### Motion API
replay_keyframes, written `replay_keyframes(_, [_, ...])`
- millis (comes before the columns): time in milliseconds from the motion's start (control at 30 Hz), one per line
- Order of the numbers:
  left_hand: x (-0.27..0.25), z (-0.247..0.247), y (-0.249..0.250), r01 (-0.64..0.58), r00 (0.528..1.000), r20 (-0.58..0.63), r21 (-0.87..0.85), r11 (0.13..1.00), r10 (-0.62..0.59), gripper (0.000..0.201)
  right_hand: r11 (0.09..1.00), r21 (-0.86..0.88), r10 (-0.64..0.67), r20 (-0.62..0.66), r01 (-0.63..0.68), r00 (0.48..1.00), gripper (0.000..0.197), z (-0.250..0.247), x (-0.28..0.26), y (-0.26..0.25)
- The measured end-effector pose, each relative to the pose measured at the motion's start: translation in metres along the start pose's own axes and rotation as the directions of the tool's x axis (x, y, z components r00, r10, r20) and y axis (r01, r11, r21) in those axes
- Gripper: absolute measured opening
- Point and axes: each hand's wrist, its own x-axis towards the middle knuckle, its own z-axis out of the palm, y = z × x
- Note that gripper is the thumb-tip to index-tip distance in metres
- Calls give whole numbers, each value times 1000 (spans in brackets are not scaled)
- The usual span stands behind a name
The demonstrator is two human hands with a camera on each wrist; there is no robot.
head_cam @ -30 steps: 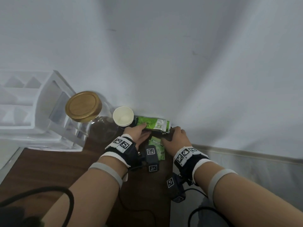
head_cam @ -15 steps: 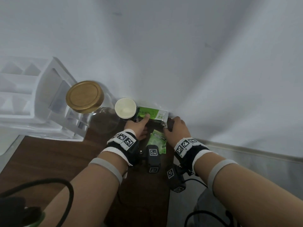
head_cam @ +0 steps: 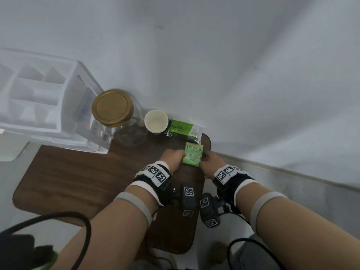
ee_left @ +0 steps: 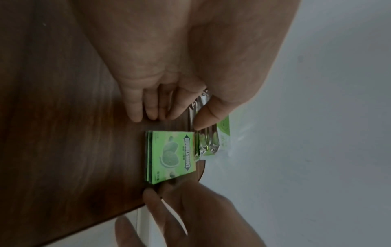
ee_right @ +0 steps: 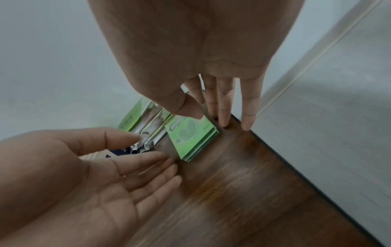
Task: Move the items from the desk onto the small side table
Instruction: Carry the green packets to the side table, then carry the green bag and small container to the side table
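Note:
A green Doublemint gum pack (head_cam: 192, 157) (ee_left: 171, 157) (ee_right: 190, 135) lies flat near the right end of the dark wood table (head_cam: 78, 182). Behind it, against the wall, lies a green and silver snack packet (head_cam: 184, 129) (ee_left: 208, 138) (ee_right: 143, 123). My left hand (head_cam: 173, 157) (ee_left: 173, 122) is at the pack's left edge with straight fingers on the table, its thumb tip at the packet's foil end. My right hand (head_cam: 209, 161) (ee_right: 211, 119) is at the pack's right edge, fingers straight down on the wood, thumb over the pack. Neither hand grips anything.
At the back of the table stand a paper cup (head_cam: 155, 120), a glass jar with a wooden lid (head_cam: 113, 108) and a clear plastic organizer (head_cam: 39, 98). The white wall runs close behind them. The table's right edge lies just beside my right hand.
Both hands have drawn back from the snack packet at the wall and now flank the gum pack. The packet stays by the cup.

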Motion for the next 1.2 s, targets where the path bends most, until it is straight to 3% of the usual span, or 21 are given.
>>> replay_keyframes(67, [-16, -15, 5, -2, 1000, -4, 25, 1000, 2, 44, 998, 23, 51, 20, -51, 998, 28, -11, -19, -10])
replay_keyframes(167, [-60, -45, 15, 16, 1000, -6, -69, 998, -16, 44, 996, 40, 74, 59, -77, 995, 32, -32, -60, -32])
replay_keyframes(300, [-162, -105, 47, -7, 999, -41, -168, 986, 0, 38, 992, 78, 78, 217, -97, 973, 39, -68, -131, -109])
replay_keyframes(433, [-295, -168, 87, -61, 991, -134, -223, 973, 31, 35, 991, 136, -24, 289, -16, 957, 26, -102, -227, -218])
replay_keyframes(567, [-422, -222, 111, -118, 961, -275, -366, 923, 14, 32, 982, 118, -182, 424, 145, 887, 29, -125, -305, -313])
replay_keyframes(633, [-480, -239, 114, -182, 915, -404, -425, 887, -6, 29, 967, 115, -254, 521, 228, 815, 24, -130, -342, -355])
replay_keyframes(767, [-577, -247, 99, -344, 814, -575, -590, 730, -81, 19, 932, 77, -293, 736, 353, 611, 14, -118, -425, -416])
replay_keyframes(900, [-673, -239, 47, -525, 674, -720, -626, 577, -167, 16, 785, 46, -377, 826, 617, 419, 26, -76, -535, -441])
replay_keyframes(1033, [-765, -212, -27, -655, 516, -798, -602, 457, -311, 16, 649, 48, -371, 891, 759, 261, 26, -25, -634, -427])
replay_keyframes(1200, [-879, -139, -149, -792, 278, -783, -515, 329, -557, 20, 454, 94, -220, 975, 886, 9, 24, 45, -776, -343])
